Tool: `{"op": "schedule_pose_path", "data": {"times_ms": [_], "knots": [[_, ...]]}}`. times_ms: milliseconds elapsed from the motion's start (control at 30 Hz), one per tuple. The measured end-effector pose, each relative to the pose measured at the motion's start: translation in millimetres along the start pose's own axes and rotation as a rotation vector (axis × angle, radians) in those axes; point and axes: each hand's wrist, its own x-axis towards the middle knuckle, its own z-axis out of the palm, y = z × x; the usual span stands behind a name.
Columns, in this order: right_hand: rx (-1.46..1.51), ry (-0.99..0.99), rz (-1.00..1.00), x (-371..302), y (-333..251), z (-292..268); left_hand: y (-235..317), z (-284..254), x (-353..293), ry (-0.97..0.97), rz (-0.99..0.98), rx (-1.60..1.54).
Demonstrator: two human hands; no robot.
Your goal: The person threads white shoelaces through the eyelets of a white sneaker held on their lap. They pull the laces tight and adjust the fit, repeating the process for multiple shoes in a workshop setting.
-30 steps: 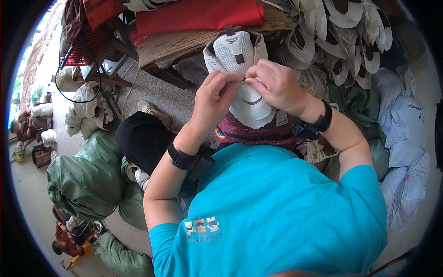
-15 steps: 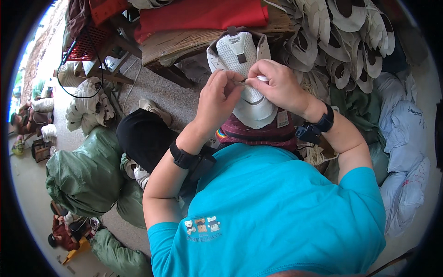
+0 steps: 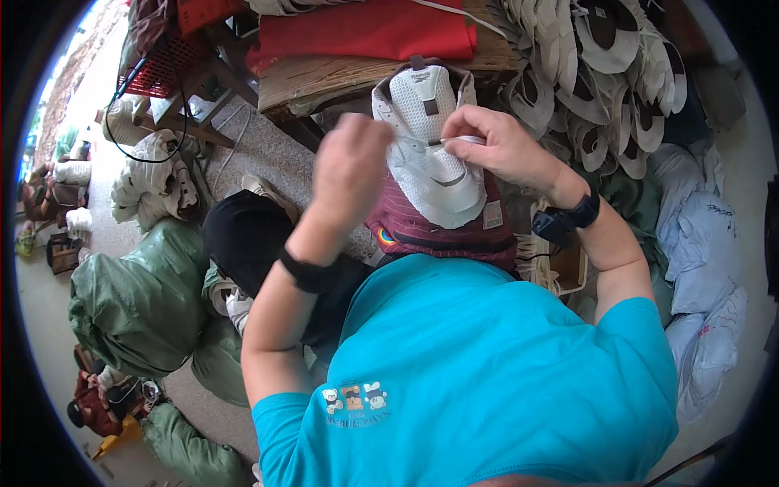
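While the right hand (image 3: 505, 148) pinches the white shoe (image 3: 445, 196) at its edge, the left hand (image 3: 350, 174) sits off its left side, blurred.
Shoe's on the maroon cloth (image 3: 391, 209), toe toward the person's body; wooden table (image 3: 280, 85) beyond its far end. Right thumb and forefinger look closed on its right edge; left fingers seem curled, can't tell on what. White lace (image 3: 406, 140) appears to cross toward its left side. My take: brace with the right pinch, draw lace level, check for twists, keep slack even before tightening.
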Motion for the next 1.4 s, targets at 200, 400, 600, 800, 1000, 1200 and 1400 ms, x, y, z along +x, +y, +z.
{"op": "schedule_pose_path", "data": {"times_ms": [200, 400, 600, 800, 1000, 1200, 1400], "knots": [[-0.072, -0.100, 0.246, -32.5, 16.7, -46.1, -163.8, -143.4, -95.9, 0.742, -0.780, -0.252], [-0.675, -0.155, 0.180, -59.2, 76.4, -79.4, -250.2, -289.2, -284.3, 1.122, -1.184, -1.112], [0.352, 0.314, 0.849, -85.8, 134.4, -110.2, -267.7, -235.8, -242.0, 1.017, -0.980, -1.180], [1.318, 1.123, 0.572, -178.0, 284.9, -174.6, -71.3, -66.7, -36.0, 0.280, -0.894, -0.884], [1.027, 1.399, 0.708, -271.0, 330.9, -207.5, 19.0, 15.2, -12.3, 0.078, -0.816, -1.168], [0.679, 1.249, 0.890, -250.1, 302.8, -150.7, 34.2, 22.0, -19.0, -0.142, -0.893, -1.123], [0.439, 0.708, 0.574, -98.8, 127.1, -60.4, 34.7, 23.5, -21.3, -0.141, -0.970, -1.146]]}}
